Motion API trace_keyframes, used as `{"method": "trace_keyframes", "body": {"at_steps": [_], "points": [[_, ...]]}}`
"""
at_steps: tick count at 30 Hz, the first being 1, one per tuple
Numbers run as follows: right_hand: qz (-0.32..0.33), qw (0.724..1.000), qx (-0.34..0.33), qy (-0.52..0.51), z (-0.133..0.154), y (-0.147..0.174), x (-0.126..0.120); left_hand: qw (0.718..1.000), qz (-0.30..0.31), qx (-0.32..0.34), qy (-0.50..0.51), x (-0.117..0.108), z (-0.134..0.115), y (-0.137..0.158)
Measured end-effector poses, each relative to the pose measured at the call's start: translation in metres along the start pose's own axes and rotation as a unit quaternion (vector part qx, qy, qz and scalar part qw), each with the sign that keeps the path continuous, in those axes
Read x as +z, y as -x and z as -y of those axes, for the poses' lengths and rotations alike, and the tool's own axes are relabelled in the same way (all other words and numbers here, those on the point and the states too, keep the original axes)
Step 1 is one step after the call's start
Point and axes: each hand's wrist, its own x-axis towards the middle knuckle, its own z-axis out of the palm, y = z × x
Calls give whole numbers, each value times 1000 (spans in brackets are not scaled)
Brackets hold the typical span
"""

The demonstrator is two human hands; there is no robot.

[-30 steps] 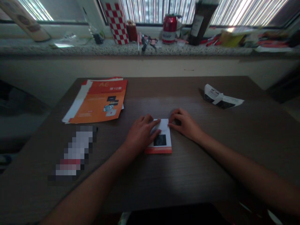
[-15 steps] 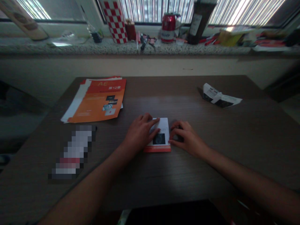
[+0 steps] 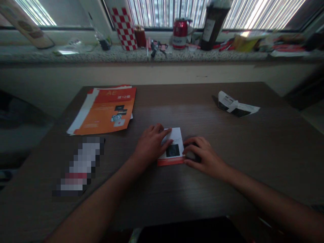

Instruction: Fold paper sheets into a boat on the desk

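The bare left hand [image 3: 151,143], fingers spread, is resting on a small, rectangular white-and-red printed paper [image 3: 174,148] lying on the dark-brown wood-grain table [image 3: 146,195]; the bare right hand [image 3: 204,156], fingers curved apart, is touching its right edge.

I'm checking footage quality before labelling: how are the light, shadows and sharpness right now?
Head view: window bright, table dim with faint sheen; head view: dark shadow under the right hand; head view: fine print on the small paper too soft to read; head view: item at table's left pixelated.
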Motion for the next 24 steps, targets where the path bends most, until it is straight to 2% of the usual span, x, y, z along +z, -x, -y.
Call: {"method": "trace_keyframes", "body": {"at_steps": [7, 14, 17, 19, 22, 24], "points": [[-6, 999, -29, 29, -14, -7, -12, 1000, -1, -18, -7, 0, 0, 0], [63, 991, -45, 107, -36, -14, -19, 1000, 2, -18, 6, 1, 0, -1], [74, 991, -49, 97, -46, -17, -24, 1000, -8, 15, 24, -1, 5, -1], [81, 992, -57, 80, -53, -18, -29, 997, -10, 63, 45, -3, 9, -1], [93, 992, -67, 47, -62, -19, -35, 989, 24, 127, 76, -2, 15, 0], [95, 992, -71, 31, -65, -19, -36, 985, 45, 137, 91, 0, 17, 0]]}}
